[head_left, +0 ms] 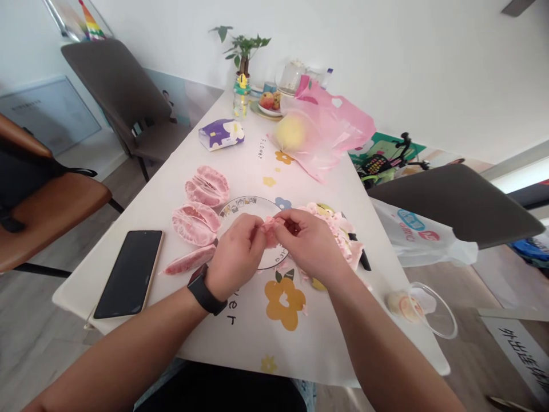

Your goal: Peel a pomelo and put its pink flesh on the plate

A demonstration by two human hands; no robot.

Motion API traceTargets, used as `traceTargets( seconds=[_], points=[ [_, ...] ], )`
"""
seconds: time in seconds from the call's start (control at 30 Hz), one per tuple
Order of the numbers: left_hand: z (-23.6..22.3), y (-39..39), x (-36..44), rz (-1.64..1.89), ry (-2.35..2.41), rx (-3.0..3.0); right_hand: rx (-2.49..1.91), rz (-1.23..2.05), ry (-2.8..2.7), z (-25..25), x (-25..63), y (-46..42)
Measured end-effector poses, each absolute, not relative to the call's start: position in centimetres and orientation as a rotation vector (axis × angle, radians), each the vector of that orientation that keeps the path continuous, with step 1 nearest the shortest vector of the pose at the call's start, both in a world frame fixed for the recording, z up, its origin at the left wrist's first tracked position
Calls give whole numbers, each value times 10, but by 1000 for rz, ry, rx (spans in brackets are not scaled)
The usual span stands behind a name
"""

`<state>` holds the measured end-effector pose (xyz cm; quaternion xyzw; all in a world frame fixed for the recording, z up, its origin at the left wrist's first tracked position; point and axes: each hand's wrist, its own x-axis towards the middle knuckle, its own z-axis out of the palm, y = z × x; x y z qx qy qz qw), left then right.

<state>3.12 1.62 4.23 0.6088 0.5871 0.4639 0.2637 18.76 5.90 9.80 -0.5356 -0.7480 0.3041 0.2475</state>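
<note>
Above a white plate (234,209) with a printed rim, my left hand (240,246) and my right hand (306,237) meet, fingertips pinched on a pink piece of pomelo (270,232). Both hands are closed on it, and the fingers partly cover it. Left of the plate lie two large peeled pomelo chunks (207,186) and a single pomelo segment (191,260). To the right, beside my right hand, is a heap of pomelo peel and pith (347,240). A black handle (365,260) sticks out from under that heap.
A phone (128,273) lies at the left edge. Farther back are a tissue pack (221,134), a pink plastic bag (330,126) around a yellow fruit, a bottle (241,98) and a fruit plate (270,111). A clear plastic cup (422,309) is at the right edge. Chairs flank the table.
</note>
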Motion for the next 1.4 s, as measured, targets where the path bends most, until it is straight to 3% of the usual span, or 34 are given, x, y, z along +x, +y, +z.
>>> traceTargets(
  seconds=[0.13, 0.3, 0.6, 0.83, 1.4],
  points=[
    [44, 18, 30, 1188, 1562, 1508, -1477, 930, -2040, 96, 192, 67],
    [43, 23, 30, 1194, 1473, 1247, -1400, 1199, -1598, 82, 196, 79],
    [33, 28, 29, 1316, 1472, 1196, -1508, 970, -1881, 57, 195, 85],
    [37, 22, 30, 1290, 1487, 1356, -1292, 1436, -1721, 63, 179, 58],
    [31, 27, 29, 1454, 1627, 1233, -1152, 1464, -1519, 42, 178, 44]
  ],
)
